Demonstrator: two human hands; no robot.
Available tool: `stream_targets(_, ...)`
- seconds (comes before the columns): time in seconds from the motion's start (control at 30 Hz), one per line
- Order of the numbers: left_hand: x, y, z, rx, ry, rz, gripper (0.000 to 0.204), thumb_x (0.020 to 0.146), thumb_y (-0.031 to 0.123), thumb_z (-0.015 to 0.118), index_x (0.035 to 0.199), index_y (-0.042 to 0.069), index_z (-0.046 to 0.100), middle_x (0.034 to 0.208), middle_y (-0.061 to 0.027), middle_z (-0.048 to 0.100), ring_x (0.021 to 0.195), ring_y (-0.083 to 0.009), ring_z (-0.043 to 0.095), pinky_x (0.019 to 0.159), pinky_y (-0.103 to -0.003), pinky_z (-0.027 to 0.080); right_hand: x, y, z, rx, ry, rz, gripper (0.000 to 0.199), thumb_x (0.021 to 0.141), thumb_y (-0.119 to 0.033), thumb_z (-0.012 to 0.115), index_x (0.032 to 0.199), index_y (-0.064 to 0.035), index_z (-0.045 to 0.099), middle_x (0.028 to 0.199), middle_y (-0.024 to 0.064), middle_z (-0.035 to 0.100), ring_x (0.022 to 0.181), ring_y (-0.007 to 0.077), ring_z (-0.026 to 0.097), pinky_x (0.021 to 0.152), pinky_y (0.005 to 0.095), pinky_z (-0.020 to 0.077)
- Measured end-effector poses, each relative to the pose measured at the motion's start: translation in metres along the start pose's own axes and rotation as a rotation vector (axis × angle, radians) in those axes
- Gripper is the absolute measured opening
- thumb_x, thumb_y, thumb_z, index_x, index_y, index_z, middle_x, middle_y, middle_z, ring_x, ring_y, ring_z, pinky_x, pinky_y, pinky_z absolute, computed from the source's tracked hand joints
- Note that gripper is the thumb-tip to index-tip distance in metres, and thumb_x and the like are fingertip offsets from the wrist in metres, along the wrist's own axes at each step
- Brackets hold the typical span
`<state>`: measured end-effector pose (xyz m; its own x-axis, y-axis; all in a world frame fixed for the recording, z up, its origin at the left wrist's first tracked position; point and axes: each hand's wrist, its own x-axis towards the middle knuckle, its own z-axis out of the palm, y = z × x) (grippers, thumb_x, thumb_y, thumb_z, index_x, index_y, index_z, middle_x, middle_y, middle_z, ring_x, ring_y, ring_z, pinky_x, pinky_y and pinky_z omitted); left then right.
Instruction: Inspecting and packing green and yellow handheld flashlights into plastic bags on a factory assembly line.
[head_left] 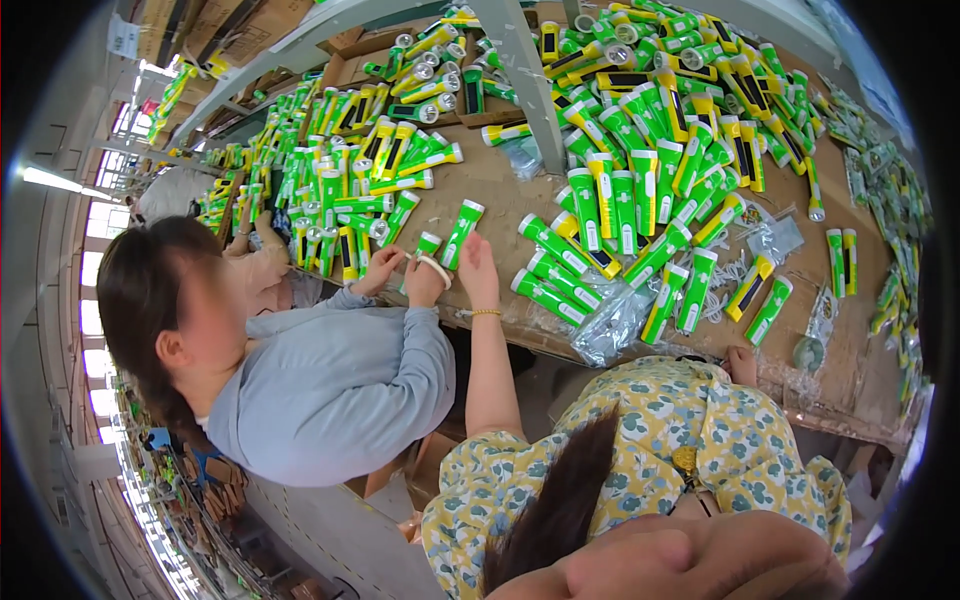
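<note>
Crowded workshop: nearest, the right hand (680,565) blurs at the lower edge, its grip impossible to tell, above a co-worker's yellow floral dress (700,430), well apart from the green-and-yellow plastic torches (620,200) heaped on the cardboard-covered worktop (490,180), so sorting them likely needs a long forward reach.

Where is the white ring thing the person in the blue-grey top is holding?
In the head view, left of centre: the white ring sits at that co-worker's hand on the table edge, beside a green torch.

Bare hand (680,570), blurred, with no sleeve visible.
</note>
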<state>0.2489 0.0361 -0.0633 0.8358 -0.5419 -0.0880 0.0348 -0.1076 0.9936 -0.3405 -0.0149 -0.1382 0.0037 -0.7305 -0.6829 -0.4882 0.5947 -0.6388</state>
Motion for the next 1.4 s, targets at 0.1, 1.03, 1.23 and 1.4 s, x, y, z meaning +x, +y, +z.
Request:
stream_targets(0.1, 0.021, -0.009, 0.003, 0.467, -0.124, 0.151, 0.038, 0.089, 0.016, 0.056, 0.120, -0.005, 0.049, 0.115, -0.0158, 0.058, 0.105, -0.0197, 0.056, 0.091, -0.030, 0.043, 0.000, -0.008, 0.004, -0.059, 0.045, -0.040, 0.029, 0.089, -0.029, 0.047, 0.073, -0.0055, 0.054, 0.055, 0.0097, 0.059, 0.036, 0.0147, 0.051, 0.031, 0.0262, 0.0372)
stream_targets(1.03, 0.023, -0.068, 0.006, 0.673, -0.118, -0.032, 0.058, 0.082, 0.036, 0.061, 0.124, -0.003, 0.047, 0.110, -0.0307, 0.051, 0.104, -0.0436, 0.049, 0.092, -0.045, 0.038, -0.019, -0.037, 0.001, -0.131, 0.063, 0.074, 0.044, 0.093, -0.034, 0.044, 0.064, -0.0031, 0.054, 0.052, 0.0100, 0.057, 0.034, 0.0172, 0.051, 0.032, 0.0270, 0.0411)
stream_targets(1.23, 0.015, -0.026, -0.021, 0.579, 0.028, 0.127, 0.038, 0.087, 0.019, 0.056, 0.116, -0.004, 0.053, 0.108, -0.0213, 0.055, 0.101, -0.0342, 0.053, 0.089, -0.039, 0.042, -0.059, -0.129, 0.019, -0.724, -0.330, -0.413, 0.036, 0.092, -0.027, 0.047, 0.067, -0.0012, 0.053, 0.052, 0.0065, 0.055, 0.041, 0.0148, 0.052, 0.040, 0.0262, 0.0410)
stream_targets(1.4, -0.023, -0.034, -0.037, 0.462, -0.099, 0.110, 0.033, 0.087, 0.014, 0.055, 0.115, -0.002, 0.054, 0.108, -0.0181, 0.055, 0.098, -0.0318, 0.054, 0.087, -0.037, 0.043, -0.080, -0.263, 0.115, -0.449, -0.487, -0.124, 0.034, 0.090, -0.025, 0.052, 0.067, 0.0003, 0.053, 0.053, 0.0058, 0.051, 0.045, 0.0121, 0.050, 0.046, 0.0273, 0.0404)
